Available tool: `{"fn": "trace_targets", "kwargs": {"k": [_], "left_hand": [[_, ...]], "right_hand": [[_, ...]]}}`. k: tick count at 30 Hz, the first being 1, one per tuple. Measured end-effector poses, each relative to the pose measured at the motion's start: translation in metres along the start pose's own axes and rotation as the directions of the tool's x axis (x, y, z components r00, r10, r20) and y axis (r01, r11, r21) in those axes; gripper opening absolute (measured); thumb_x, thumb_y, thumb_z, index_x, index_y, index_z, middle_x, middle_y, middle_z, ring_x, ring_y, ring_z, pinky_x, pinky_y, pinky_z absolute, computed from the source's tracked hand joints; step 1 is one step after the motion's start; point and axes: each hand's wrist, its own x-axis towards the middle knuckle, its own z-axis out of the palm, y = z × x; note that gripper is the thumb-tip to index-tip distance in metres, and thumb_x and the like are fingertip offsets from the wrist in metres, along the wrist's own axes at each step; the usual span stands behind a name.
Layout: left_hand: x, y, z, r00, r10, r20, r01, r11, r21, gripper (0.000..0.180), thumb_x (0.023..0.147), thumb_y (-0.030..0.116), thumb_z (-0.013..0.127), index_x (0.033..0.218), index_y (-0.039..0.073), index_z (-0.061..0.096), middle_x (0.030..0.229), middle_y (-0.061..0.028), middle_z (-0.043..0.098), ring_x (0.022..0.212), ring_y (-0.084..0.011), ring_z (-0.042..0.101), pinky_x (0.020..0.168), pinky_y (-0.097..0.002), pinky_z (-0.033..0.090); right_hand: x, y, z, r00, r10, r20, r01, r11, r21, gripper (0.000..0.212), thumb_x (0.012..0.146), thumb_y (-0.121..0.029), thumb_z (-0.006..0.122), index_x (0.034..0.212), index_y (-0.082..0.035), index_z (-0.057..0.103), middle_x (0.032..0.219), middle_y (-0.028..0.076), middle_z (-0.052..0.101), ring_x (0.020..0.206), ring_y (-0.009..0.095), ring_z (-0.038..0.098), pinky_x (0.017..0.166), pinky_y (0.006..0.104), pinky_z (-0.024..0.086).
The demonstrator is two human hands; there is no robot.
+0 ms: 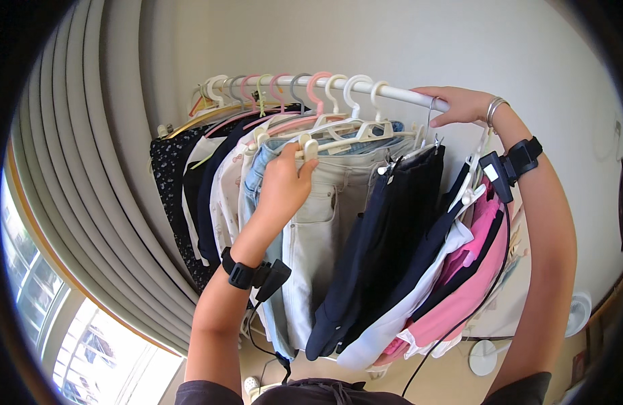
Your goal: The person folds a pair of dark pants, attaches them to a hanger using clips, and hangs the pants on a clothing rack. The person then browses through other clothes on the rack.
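Observation:
My left hand [284, 185] is closed, thumb and fingers pinching a cream clip at the end of a white clip hanger [338, 144]. Pale grey-white trousers [319, 226] hang from that hanger, with light blue jeans [257, 177] just behind them. On the right, my right hand [463, 106] curls over the end of the white clothes rail [396, 93], fingers on top and thumb below. Close by its thumb is the metal hook of a hanger [430, 115] that carries dark navy trousers [392, 236]. The fingertips of my left hand are partly hidden by the clip.
Patterned and plain tops [173, 182] hang tightly on the left, beside a long grey curtain [115, 155] and a window [88, 351]. Pink and white garments [453, 277] hang below my right wrist. A white fan [578, 314] stands low at right. Cables trail from both wrist devices.

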Motion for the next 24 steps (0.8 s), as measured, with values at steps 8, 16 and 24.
{"fn": "trace_targets", "kwargs": {"k": [8, 16, 24], "left_hand": [[-0.024, 0.010, 0.005, 0.872, 0.449, -0.196, -0.346, 0.848, 0.401, 0.043, 0.082, 0.011, 0.071, 0.119, 0.001, 0.052, 0.105, -0.0172, 0.055, 0.090, -0.0356, 0.057, 0.077, -0.0401, 0.048], [-0.039, 0.044, 0.033, 0.938, 0.346, 0.039, -0.342, 0.936, -0.079, 0.059, 0.082, 0.009, 0.070, 0.135, 0.005, 0.043, 0.118, -0.0199, 0.052, 0.100, -0.0378, 0.056, 0.082, -0.0396, 0.050], [0.001, 0.045, 0.046, 0.947, 0.318, -0.033, -0.319, 0.933, -0.168, 0.040, 0.083, 0.008, 0.068, 0.121, 0.008, 0.054, 0.095, -0.0163, 0.062, 0.075, -0.0346, 0.060, 0.067, -0.0391, 0.050]], "right_hand": [[0.000, 0.003, -0.004, 0.994, 0.112, -0.010, -0.108, 0.973, 0.203, 0.046, 0.089, -0.037, 0.066, 0.122, -0.006, 0.060, 0.091, 0.003, 0.064, 0.093, 0.013, 0.055, 0.086, 0.0294, 0.044], [0.010, 0.020, 0.016, 0.938, 0.179, -0.296, -0.155, 0.982, 0.105, 0.070, 0.080, -0.058, 0.068, 0.118, 0.001, 0.063, 0.100, 0.014, 0.067, 0.079, 0.014, 0.064, 0.071, 0.0287, 0.048], [0.008, 0.015, 0.010, 0.943, 0.241, -0.228, -0.213, 0.967, 0.138, 0.070, 0.077, -0.064, 0.067, 0.113, -0.004, 0.069, 0.084, 0.009, 0.068, 0.069, 0.012, 0.063, 0.065, 0.0270, 0.047]]}}
